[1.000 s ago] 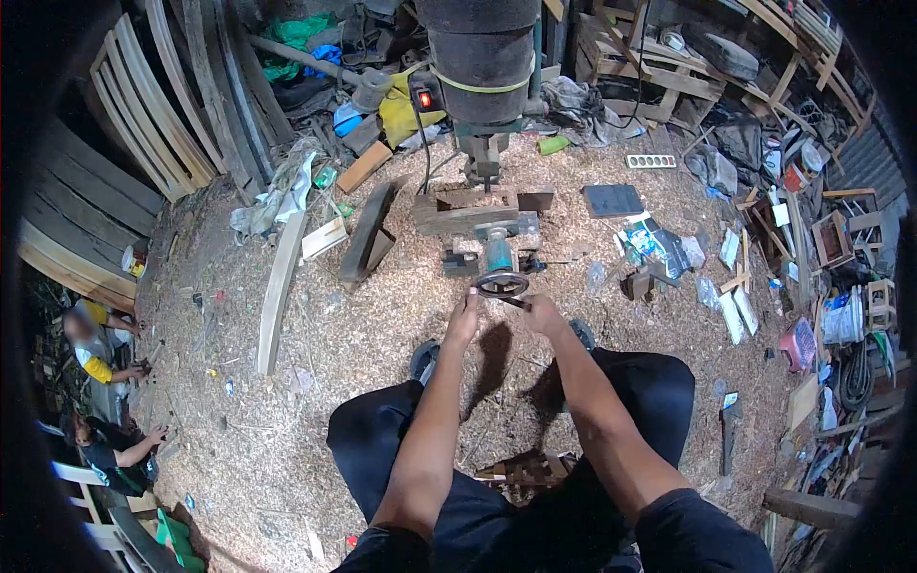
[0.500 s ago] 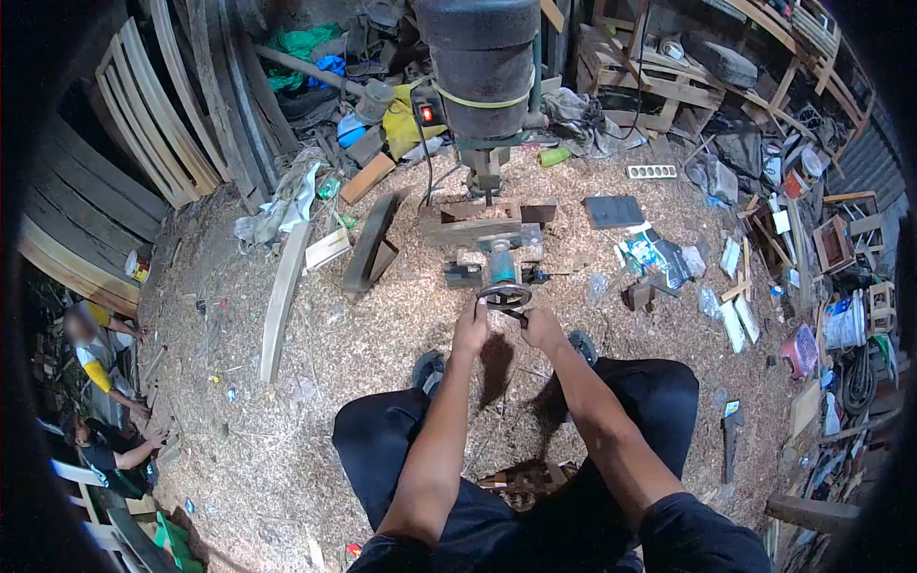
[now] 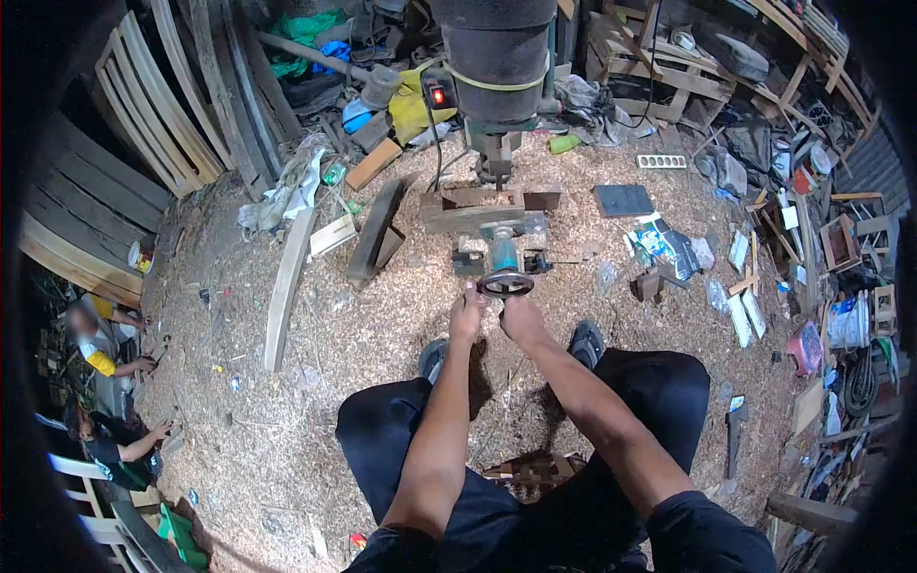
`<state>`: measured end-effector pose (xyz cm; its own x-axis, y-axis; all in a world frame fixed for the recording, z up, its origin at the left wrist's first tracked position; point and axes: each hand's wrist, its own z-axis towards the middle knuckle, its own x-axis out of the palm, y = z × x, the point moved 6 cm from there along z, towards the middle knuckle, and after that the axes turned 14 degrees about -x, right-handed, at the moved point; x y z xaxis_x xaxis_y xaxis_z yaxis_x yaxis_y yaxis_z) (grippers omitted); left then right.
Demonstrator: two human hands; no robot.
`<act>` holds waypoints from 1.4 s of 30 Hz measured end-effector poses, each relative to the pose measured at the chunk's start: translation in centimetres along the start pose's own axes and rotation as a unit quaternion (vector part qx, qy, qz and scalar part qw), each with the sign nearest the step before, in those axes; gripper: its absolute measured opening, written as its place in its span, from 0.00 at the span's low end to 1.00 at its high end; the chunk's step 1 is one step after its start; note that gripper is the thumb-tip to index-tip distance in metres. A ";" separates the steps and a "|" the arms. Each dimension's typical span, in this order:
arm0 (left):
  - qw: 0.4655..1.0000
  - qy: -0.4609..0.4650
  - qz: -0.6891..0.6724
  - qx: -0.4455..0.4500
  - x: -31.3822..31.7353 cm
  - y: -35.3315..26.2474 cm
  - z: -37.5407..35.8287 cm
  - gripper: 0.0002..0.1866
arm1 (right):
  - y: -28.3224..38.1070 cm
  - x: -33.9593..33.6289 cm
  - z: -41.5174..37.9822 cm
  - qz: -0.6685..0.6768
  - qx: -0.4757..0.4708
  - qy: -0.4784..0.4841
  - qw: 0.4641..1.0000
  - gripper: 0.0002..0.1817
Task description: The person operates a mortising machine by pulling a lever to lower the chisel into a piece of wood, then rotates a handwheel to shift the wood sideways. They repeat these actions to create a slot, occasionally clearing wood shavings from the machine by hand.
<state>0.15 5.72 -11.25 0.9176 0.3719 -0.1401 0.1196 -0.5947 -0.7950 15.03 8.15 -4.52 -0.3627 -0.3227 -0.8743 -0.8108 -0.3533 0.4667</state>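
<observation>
A black handwheel (image 3: 506, 277) sits at the front of a machine's vise, below the drill head (image 3: 497, 158). My left hand (image 3: 465, 315) is at the wheel's left edge, thumb pointing up and fingers curled in by the rim. Closed around the near lower side of the wheel is my right hand (image 3: 522, 320), which hides part of the rim. Beyond the wheel, a wooden piece (image 3: 473, 220) with a hollowed top lies across the vise, under the drill head. The dark motor housing (image 3: 495, 57) hangs above, and a red switch light (image 3: 438, 96) glows beside it.
Wood chips cover the ground. Left of the machine lie a dark beam (image 3: 378, 234) and a long pale plank (image 3: 288, 291). A dark board (image 3: 623, 201) and a hatchet-like tool (image 3: 734, 435) lie to the right. Two people (image 3: 105, 344) (image 3: 119, 444) work at far left.
The wheel has turned and my right hand has moved left to its near lower side. My left hand has shifted slightly down and left. The view has moved a little.
</observation>
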 end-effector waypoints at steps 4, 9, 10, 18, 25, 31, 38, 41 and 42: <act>1.000 0.019 0.011 -0.007 0.2 -1.7 -2.0 0.39 | -1.2 0.3 -0.3 0.005 -0.005 -0.016 1.000 0.12; 0.997 -0.008 0.062 0.048 0.0 -3.0 -3.7 0.38 | -2.8 -0.3 -0.5 0.042 0.000 -0.027 0.999 0.12; 0.997 -0.003 0.073 0.040 0.2 -2.6 -3.1 0.38 | -3.1 0.2 -0.3 0.045 -0.012 -0.038 0.998 0.12; 0.982 -0.003 0.188 0.034 0.3 -2.4 -2.6 0.39 | -4.0 0.2 -0.6 0.074 -0.037 -0.064 0.995 0.12; 0.998 0.042 0.022 -0.027 0.5 -1.9 -2.7 0.39 | -0.9 -0.3 -0.7 0.030 0.041 -0.031 0.998 0.09; 0.999 0.047 0.005 0.010 0.5 -1.5 -1.9 0.40 | -0.6 0.0 -0.6 0.010 0.033 -0.045 0.998 0.10; 0.995 0.074 -0.055 -0.025 0.5 -0.6 -1.6 0.39 | -1.6 0.3 -0.7 0.047 0.015 -0.040 0.998 0.11; 0.997 0.067 0.044 -0.010 0.4 -1.2 -1.3 0.40 | -1.6 -1.7 -1.0 0.098 -0.016 -0.012 0.995 0.21; 0.994 0.062 0.088 -0.002 0.3 -1.4 -1.4 0.41 | -1.7 -2.4 -0.9 0.115 -0.023 0.000 0.993 0.23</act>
<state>0.82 5.69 -9.41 0.9640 0.1710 -0.2035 -0.0462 -0.6460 -0.7619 17.69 8.74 -3.09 -0.5364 -0.3996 -0.7434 -0.6844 -0.3095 0.6602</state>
